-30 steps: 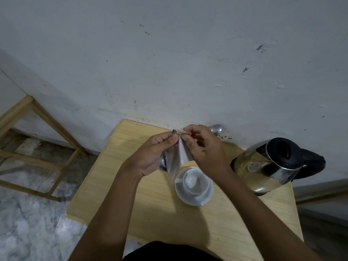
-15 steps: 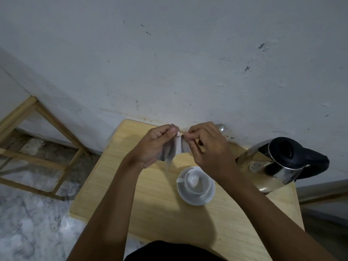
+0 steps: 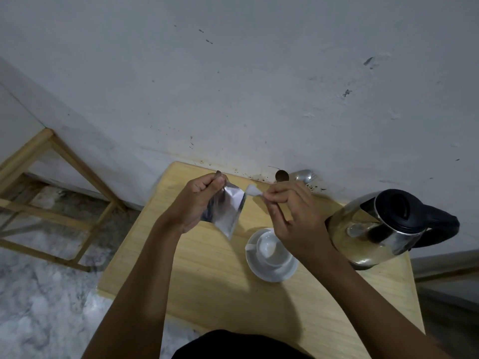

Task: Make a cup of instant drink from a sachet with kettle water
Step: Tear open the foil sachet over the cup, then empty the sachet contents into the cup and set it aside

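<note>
**Sachet torn open above the desk**

Taking the cup as the landmark: far to its left, a bare wooden frame of pale square bars stands on a mottled grey marble floor. The desk under the cup is light wood with a fine straight grain, its back edge against a dull white plaster wall marked with dark specks and scuffs.

Up and left of the cup, the left hand is closed around the sachet, pinching its top corner between thumb and fingers. The sachet is a flat, shiny silver foil packet, creased, hanging in the air with one corner pointing down toward the desk.

Just above the cup, the right hand grips a small torn strip between its fingertips, held apart from the sachet.

The cup is smooth white ceramic, round, sitting upright on a matching white saucer.

Behind the cup, by the wall, lie a small brown round object and a metal utensil; I cannot tell more of them.

Right of the cup stands the kettle, rounded polished steel with a black lid and black handle.
</note>
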